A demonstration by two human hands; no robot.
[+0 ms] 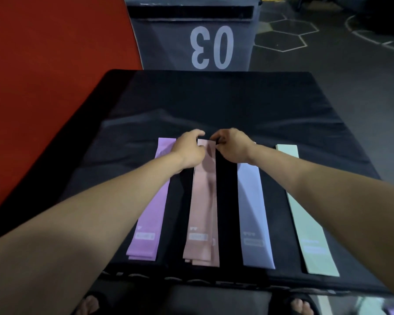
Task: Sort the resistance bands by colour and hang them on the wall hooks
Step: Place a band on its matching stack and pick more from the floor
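Lying lengthwise away from the person, the pink band (203, 201) sits on the black platform (214, 98) between the purple band (150, 212) and the blue-grey band (254, 212), with the green band (305, 212) farthest right. The left hand (189, 148) and right hand (232, 145) both curl their fingers at its far end, apparently pinching it.

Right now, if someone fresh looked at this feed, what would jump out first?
Four pastel bands lie side by side on the black mat: purple band, pink band, blue band, mint band. Both hands, left hand and right hand, meet at the pink band's far end. Beyond, a grey box bears a big white 03.
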